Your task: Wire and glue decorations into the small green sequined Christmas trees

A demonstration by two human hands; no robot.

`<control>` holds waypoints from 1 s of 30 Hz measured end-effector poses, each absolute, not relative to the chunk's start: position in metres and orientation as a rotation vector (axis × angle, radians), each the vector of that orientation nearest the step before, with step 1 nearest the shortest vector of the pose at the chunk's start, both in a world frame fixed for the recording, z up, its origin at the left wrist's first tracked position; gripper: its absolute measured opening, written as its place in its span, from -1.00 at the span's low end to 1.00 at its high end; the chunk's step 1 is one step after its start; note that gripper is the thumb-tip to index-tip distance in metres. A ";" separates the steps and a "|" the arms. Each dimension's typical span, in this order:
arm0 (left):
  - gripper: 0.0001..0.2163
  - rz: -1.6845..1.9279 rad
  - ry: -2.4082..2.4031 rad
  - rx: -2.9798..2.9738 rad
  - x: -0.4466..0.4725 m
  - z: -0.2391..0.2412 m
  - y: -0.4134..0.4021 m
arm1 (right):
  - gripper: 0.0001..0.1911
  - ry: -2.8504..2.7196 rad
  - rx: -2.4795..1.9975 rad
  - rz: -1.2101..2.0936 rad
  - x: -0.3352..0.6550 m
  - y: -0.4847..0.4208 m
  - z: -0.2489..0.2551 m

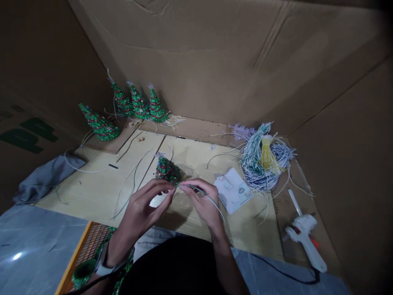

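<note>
Both hands meet above the near middle of the wooden table. My left hand pinches one end of a thin light-green cord between thumb and fingertips. Close beside it, my right hand is closed on the same cord, whose loose length curves back over that hand. The exact spot under the fingertips is too small to make out. Just behind the fingertips stands a small green Christmas tree with a clear star on top, its lower part partly hidden by my hands.
Several finished-looking trees stand at the back left. Bundled cords in white, green and yellow lie at right, near clear stars and a white card. A glue gun rests far right. Cardboard walls surround the table. Below is an orange basket.
</note>
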State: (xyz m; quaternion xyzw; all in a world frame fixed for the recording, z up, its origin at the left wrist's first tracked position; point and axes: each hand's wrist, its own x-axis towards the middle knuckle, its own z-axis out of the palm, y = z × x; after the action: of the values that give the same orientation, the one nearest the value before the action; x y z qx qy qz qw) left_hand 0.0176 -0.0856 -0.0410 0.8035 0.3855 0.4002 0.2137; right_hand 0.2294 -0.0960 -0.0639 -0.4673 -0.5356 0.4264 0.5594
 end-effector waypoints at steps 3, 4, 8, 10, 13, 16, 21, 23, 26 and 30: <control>-0.78 1.100 1.069 2.240 0.017 -0.042 -0.086 | -0.87 -1.300 -1.117 1.014 0.228 -0.097 -0.066; -0.78 1.100 1.071 2.232 0.017 -0.043 -0.086 | -0.86 -1.313 -1.121 1.017 0.227 -0.097 -0.066; -0.76 1.140 1.066 2.205 0.017 -0.045 -0.085 | -0.85 -1.340 -1.117 1.032 0.222 -0.096 -0.067; -0.75 1.179 1.067 2.197 0.016 -0.045 -0.085 | -0.84 -1.337 -1.114 1.036 0.220 -0.095 -0.066; -0.74 1.210 1.077 2.188 0.013 -0.045 -0.084 | -0.82 -1.309 -1.121 1.036 0.217 -0.093 -0.064; -0.73 1.227 1.094 2.190 0.009 -0.046 -0.082 | -0.81 -1.268 -1.117 1.057 0.216 -0.090 -0.064; -0.73 1.243 1.103 2.199 0.007 -0.048 -0.083 | -0.79 -1.191 -1.082 1.129 0.214 -0.089 -0.067; -0.74 1.257 1.109 2.180 0.009 -0.048 -0.085 | -0.78 -1.178 -1.087 1.148 0.214 -0.089 -0.067; -0.76 1.276 1.112 2.163 0.010 -0.050 -0.087 | -0.80 -1.178 -1.112 1.127 0.214 -0.088 -0.065; -0.73 1.437 1.323 2.038 0.009 -0.060 -0.068 | -0.79 -1.155 -1.106 1.087 0.214 -0.079 -0.060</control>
State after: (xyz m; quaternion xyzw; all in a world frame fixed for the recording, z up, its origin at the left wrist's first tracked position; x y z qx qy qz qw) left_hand 0.0086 -0.0680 -0.0604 0.7128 0.4628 0.5025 0.1589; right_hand 0.2143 -0.0792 -0.0600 -0.4706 -0.4916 0.4629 0.5680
